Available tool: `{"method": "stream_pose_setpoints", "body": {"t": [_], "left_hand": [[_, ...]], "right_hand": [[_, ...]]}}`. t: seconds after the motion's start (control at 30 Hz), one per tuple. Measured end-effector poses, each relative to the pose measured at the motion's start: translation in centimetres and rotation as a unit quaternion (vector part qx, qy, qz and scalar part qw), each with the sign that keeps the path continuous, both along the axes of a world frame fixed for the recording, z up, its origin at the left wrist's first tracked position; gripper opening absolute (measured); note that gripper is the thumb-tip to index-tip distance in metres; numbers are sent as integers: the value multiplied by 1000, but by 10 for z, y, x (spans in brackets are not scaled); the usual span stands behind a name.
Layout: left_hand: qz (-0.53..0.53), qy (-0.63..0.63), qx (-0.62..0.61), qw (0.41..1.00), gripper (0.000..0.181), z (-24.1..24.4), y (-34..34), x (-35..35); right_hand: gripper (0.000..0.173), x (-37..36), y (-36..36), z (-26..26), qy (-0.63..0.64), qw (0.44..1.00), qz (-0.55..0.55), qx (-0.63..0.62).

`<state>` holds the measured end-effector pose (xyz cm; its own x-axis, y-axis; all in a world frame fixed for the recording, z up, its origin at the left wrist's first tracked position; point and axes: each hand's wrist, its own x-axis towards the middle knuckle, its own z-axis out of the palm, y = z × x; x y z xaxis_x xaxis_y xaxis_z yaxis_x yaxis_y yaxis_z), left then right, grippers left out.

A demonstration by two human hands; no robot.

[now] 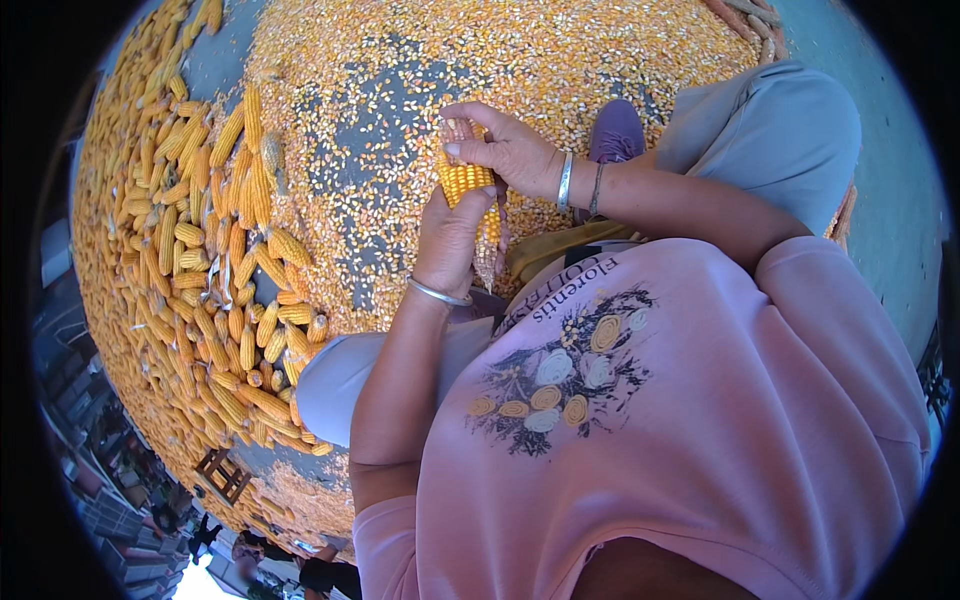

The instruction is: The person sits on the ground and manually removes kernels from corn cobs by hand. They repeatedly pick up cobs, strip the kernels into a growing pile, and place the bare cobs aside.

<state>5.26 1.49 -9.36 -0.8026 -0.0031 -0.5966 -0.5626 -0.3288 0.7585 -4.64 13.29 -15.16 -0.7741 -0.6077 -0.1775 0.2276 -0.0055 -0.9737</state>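
An ear of corn (466, 180) is held in front of me between both hands. Yellow kernels cover its middle, while pinkish bare cob shows at the far end and near the pointed lower end. My left hand (452, 236) grips the lower part, its thumb lying across the kernels. My right hand (514, 150) wraps the upper part from the right, thumb pressed on the bare section and index finger over the top. Fingers partly cover the ear, so I cannot tell whether a second cob is in the grip. Loose corn kernels (360, 210) lie spread on the grey floor beneath.
Unshelled ears (187, 247) form a large heap along my left. Bare cobs (761, 26) lie at the far right. My purple shoe (617, 131) rests among kernels. A small wooden stool (223, 476) and people (326, 574) are at lower left.
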Motion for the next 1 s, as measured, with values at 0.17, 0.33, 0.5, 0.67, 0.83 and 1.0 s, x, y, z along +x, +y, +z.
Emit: {"method": "stream_pose_setpoints", "body": {"t": [0.17,0.33,0.5,0.67,0.83,1.0], "left_hand": [[4,-55,76,996,29,19,-5,-4],[16,-67,105,992,33,15,-13,-3],[19,-66,155,986,37,19,-18,-3],[6,-49,146,988,39,22,-22,-2],[12,-54,142,988,35,21,-20,0],[-2,-56,95,994,26,20,-9,-4]], "right_hand": [[52,-13,16,28,-110,993,44,17],[47,-25,22,37,-195,978,74,-25],[52,-31,26,41,-195,973,117,-39],[58,-23,21,37,-190,976,91,-50],[50,-14,13,33,-166,984,53,-21],[44,-7,10,36,-131,991,2,28]]}}
